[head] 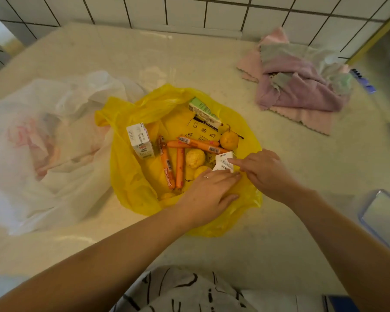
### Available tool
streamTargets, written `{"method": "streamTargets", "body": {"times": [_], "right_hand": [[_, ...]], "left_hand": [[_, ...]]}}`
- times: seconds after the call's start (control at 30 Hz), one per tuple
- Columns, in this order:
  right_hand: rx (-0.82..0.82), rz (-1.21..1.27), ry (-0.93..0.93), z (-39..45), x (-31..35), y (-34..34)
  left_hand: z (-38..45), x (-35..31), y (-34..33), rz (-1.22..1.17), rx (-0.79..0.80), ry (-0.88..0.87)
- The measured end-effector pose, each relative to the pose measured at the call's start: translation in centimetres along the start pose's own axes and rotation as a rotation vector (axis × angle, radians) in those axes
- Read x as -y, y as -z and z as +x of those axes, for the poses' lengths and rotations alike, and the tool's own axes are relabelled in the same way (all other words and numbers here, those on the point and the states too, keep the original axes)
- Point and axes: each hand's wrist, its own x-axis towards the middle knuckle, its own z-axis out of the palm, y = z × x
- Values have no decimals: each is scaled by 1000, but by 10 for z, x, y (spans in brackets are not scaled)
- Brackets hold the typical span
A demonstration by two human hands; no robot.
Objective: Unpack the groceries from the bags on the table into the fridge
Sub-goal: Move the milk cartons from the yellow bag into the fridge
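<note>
A yellow plastic bag lies spread open on the counter. Inside it are a white drink carton, a green and white carton, several orange sausages, yellow pears and a white paper receipt. My left hand rests flat on the bag's near edge, fingers spread. My right hand touches the receipt with its fingertips at the bag's right rim; whether it grips the paper is unclear. A white translucent bag sits to the left, its contents blurred.
A pile of pink and purple cloths lies at the back right of the beige counter. A tiled wall runs behind. A clear lidded container stands at the right edge.
</note>
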Motion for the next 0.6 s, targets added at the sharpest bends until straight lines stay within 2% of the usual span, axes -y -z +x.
{"method": "streamTargets", "body": {"times": [0.33, 0.47, 0.6], "right_hand": [[35, 16, 19, -27, 4, -7], [60, -70, 57, -48, 11, -14], [-21, -52, 34, -56, 22, -13]], "left_hand": [[-28, -8, -21, 22, 102, -90], [-38, -10, -24, 1, 137, -106], [-49, -3, -21, 25, 16, -75]]}}
